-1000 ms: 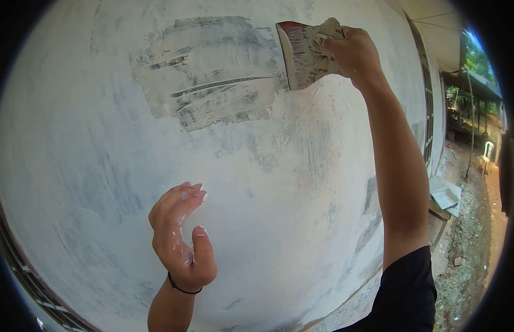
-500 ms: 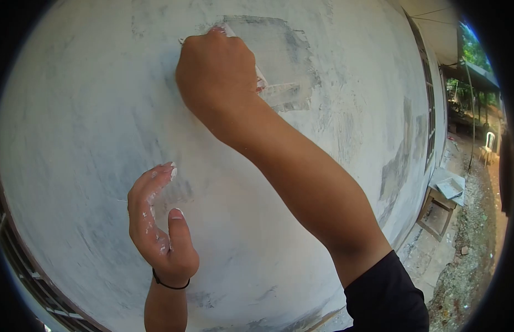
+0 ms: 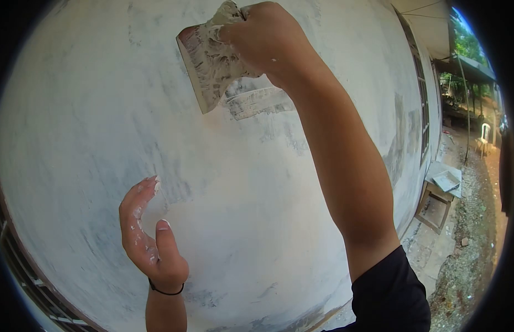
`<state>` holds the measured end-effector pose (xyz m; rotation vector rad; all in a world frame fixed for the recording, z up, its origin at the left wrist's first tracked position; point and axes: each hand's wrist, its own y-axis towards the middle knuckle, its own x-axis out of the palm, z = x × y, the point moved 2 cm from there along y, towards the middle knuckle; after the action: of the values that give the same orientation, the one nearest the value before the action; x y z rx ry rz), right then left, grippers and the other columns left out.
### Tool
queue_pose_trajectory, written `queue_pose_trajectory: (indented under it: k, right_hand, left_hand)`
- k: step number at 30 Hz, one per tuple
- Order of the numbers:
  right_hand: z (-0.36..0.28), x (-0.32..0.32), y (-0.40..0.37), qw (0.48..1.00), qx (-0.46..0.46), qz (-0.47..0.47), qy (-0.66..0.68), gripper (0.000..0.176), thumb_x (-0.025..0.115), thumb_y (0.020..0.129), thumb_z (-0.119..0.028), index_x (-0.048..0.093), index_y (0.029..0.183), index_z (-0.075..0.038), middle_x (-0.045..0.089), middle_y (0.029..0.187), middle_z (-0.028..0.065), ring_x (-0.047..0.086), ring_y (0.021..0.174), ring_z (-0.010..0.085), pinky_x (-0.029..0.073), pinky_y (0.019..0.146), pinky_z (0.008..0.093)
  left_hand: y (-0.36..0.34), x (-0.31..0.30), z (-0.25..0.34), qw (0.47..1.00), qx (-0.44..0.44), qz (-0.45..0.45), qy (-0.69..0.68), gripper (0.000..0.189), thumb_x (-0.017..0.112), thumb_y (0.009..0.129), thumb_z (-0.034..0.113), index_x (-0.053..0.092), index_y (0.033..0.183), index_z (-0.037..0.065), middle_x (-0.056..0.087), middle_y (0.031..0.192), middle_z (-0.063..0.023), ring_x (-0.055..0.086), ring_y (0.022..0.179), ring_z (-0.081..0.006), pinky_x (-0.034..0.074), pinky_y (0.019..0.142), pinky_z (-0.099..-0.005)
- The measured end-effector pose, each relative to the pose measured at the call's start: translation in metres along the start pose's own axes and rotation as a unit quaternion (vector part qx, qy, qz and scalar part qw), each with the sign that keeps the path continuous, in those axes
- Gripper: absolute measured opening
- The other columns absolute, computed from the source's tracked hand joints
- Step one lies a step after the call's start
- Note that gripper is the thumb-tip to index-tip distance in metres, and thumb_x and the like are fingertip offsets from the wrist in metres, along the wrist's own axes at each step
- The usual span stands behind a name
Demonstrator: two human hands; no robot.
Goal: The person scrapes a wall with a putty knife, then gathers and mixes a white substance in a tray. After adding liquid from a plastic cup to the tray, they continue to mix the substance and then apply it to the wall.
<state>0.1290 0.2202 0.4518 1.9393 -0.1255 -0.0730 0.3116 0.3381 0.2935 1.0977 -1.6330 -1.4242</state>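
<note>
My right hand (image 3: 268, 41) grips a putty knife (image 3: 204, 61) near the top of the wall (image 3: 240, 221). Its wide blade is smeared with off-white filler, and the long straight edge points left, close against the wall. Grey, unevenly coated patches (image 3: 254, 102) show just below the hand. Lower left, my left hand (image 3: 143, 235) is held up before the wall with its fingers curved and the thumb apart, nothing between them. White filler sticks to its fingertips and palm, and a black band circles the wrist.
Along the right runs a barred window (image 3: 421, 83). Below it, a wooden stool (image 3: 434, 210) carries a pale tray (image 3: 446, 181). A white chair (image 3: 484, 135) stands farther off on the dirt path. More window bars (image 3: 35, 282) lie at lower left.
My right hand has moved up and right and turned, bringing the blade's coated face into view. Filler now covers much of the grey patch. My left hand has shifted slightly down and left.
</note>
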Motion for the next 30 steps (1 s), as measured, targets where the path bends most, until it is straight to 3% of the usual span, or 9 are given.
queue_pose_trajectory:
  k: [4,7,10,17,19,21,23,25,30]
  right_hand:
    - [0.083,-0.008,0.011,0.991,0.077,-0.03,0.102,0.023,0.059,0.072,-0.012,0.063,0.084,0.007,0.062,0.068,0.0173,0.062,0.063,0.025,0.05,0.056,0.0341]
    - [0.113,-0.035,0.01,0.991,0.115,-0.024,0.064,0.024,0.058,0.073,-0.014,0.063,0.085,0.007,0.063,0.07,0.0174,0.062,0.063,0.0231,0.05,0.057,0.0335]
    - [0.152,-0.057,0.019,0.998,0.047,0.04,0.018,0.026,0.058,0.073,-0.015,0.063,0.087,0.006,0.062,0.069,0.0159,0.061,0.06,0.0212,0.049,0.056,0.0329]
    - [0.138,-0.124,0.017,0.988,0.107,0.112,0.004,0.023,0.056,0.072,-0.013,0.064,0.083,0.006,0.063,0.068,0.0154,0.06,0.055,0.023,0.05,0.057,0.0332]
    - [0.11,-0.125,0.001,0.967,0.026,0.139,-0.212,0.02,0.054,0.072,-0.012,0.062,0.077,0.005,0.063,0.066,0.0184,0.061,0.055,0.027,0.05,0.056,0.0348]
    - [0.097,-0.1,-0.013,0.938,-0.081,0.167,-0.294,0.015,0.053,0.074,-0.009,0.062,0.074,0.004,0.061,0.067,0.0225,0.062,0.062,0.0334,0.05,0.06,0.0396]
    - [0.086,-0.059,-0.028,0.937,-0.108,0.154,-0.294,0.01,0.056,0.074,-0.007,0.06,0.074,0.001,0.06,0.066,0.0199,0.06,0.064,0.0353,0.048,0.061,0.0402]
    - [0.074,-0.01,-0.044,0.932,-0.146,0.108,-0.313,0.008,0.055,0.072,-0.003,0.06,0.073,0.003,0.06,0.07,0.0182,0.06,0.068,0.0306,0.052,0.058,0.0367]
    - [0.03,0.075,-0.066,0.934,-0.107,0.097,-0.327,0.012,0.061,0.068,-0.006,0.061,0.075,0.004,0.057,0.075,0.0145,0.06,0.071,0.0223,0.052,0.05,0.0273]
  left_hand:
    - [0.001,0.024,0.012,0.999,0.026,-0.002,-0.029,0.044,0.042,0.069,0.006,0.053,0.11,-0.006,0.058,0.11,-0.0206,0.053,0.107,-0.0317,0.041,0.094,-0.0433]
    - [0.002,0.044,0.022,0.998,0.029,-0.009,-0.049,0.046,0.041,0.068,0.003,0.053,0.111,-0.005,0.057,0.112,-0.0197,0.051,0.11,-0.0302,0.038,0.098,-0.0424]
    - [0.002,0.059,0.027,0.998,0.033,-0.016,-0.054,0.046,0.041,0.067,0.003,0.053,0.11,-0.006,0.057,0.112,-0.0198,0.052,0.109,-0.0303,0.039,0.098,-0.0426]
    - [0.0,0.071,0.028,0.998,0.036,-0.021,-0.054,0.044,0.041,0.068,0.004,0.053,0.11,-0.006,0.058,0.111,-0.0199,0.052,0.109,-0.0307,0.04,0.097,-0.0427]
    - [-0.001,0.066,0.025,0.998,0.033,-0.019,-0.054,0.044,0.041,0.069,0.004,0.053,0.11,-0.006,0.058,0.111,-0.0199,0.052,0.109,-0.0307,0.04,0.096,-0.0426]
    - [-0.004,0.059,0.023,0.998,0.028,-0.021,-0.055,0.044,0.041,0.069,0.004,0.053,0.11,-0.006,0.058,0.111,-0.0198,0.053,0.109,-0.0307,0.04,0.096,-0.0426]
    - [-0.006,0.049,0.019,0.998,0.026,-0.022,-0.051,0.044,0.041,0.07,0.005,0.053,0.11,-0.005,0.058,0.111,-0.0199,0.053,0.109,-0.0307,0.04,0.097,-0.0432]
    - [-0.009,0.037,0.016,0.998,0.025,-0.017,-0.053,0.044,0.041,0.07,0.006,0.053,0.111,-0.005,0.058,0.112,-0.0194,0.052,0.109,-0.03,0.04,0.095,-0.0422]
    - [-0.019,-0.004,0.013,1.0,0.001,-0.012,-0.029,0.042,0.042,0.074,0.009,0.054,0.113,-0.002,0.058,0.114,-0.0173,0.051,0.109,-0.0271,0.038,0.09,-0.0377]
